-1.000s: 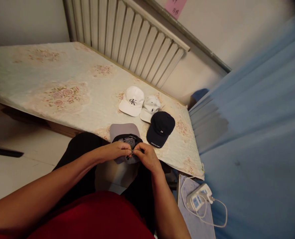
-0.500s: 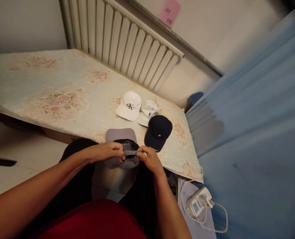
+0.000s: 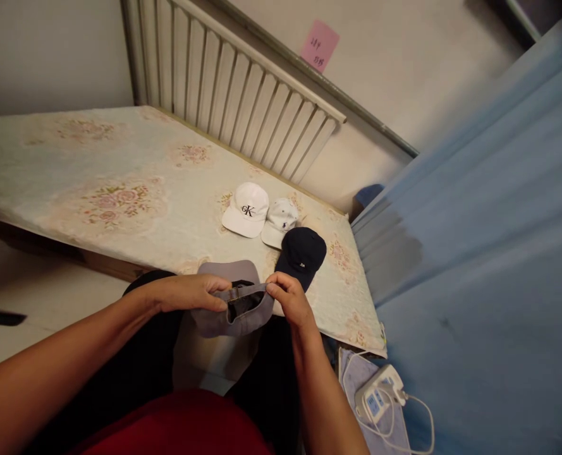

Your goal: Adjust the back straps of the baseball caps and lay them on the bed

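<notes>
A grey baseball cap (image 3: 255, 319) is between my hands over my lap, its brim pointing away toward the bed and its back strap facing me. My left hand (image 3: 193, 292) grips the cap's left side beside the strap buckle, thumb on top. On the other side, my right hand (image 3: 290, 297) pinches the right end of the strap between thumb and fingers. The strap spans the back opening, and the dark inside shows below it. Just beyond my right hand lies a navy cap (image 3: 306, 249) on the bed.
A white cap with black letters (image 3: 246, 208) and a smaller white cap (image 3: 281, 221) sit on the flowered bed (image 3: 176, 234). Behind stands a radiator (image 3: 243, 88). To the right hang a blue curtain (image 3: 475, 272) and, lower, a white power strip (image 3: 378, 395) with its cord.
The grey cap has turned slightly, and its back opening shows more. My left fingers have come out of the opening to the cap's left side. The view has tilted a little upward.
</notes>
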`<state>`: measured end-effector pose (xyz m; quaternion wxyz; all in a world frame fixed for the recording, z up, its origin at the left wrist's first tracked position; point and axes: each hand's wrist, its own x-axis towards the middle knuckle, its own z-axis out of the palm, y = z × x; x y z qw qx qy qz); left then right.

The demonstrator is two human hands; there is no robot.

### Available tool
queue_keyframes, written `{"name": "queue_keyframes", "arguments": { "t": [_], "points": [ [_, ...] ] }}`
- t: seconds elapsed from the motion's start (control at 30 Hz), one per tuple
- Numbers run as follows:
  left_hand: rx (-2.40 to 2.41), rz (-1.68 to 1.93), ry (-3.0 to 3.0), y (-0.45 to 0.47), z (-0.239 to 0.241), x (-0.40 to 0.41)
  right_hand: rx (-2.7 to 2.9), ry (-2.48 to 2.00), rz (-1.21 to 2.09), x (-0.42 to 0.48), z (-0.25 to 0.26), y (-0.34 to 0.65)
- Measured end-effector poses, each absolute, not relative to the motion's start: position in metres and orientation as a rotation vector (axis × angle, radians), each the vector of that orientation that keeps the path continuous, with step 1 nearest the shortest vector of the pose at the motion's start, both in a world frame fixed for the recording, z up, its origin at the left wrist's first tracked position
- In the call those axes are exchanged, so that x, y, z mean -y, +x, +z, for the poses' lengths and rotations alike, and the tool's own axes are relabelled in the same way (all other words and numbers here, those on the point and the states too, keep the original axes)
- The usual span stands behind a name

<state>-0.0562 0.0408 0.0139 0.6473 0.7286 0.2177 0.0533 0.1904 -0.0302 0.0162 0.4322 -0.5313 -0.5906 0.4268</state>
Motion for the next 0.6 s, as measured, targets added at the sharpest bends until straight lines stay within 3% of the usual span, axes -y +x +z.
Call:
{"name": "queue_keyframes", "arguments": {
  "t": [0.6],
  "points": [
    [-0.253, 0.267, 1.445, -0.054, 0.033, -0.028, 1.334, -1.154, 1.141, 0.038, 0.038, 0.176]
  ]
}}
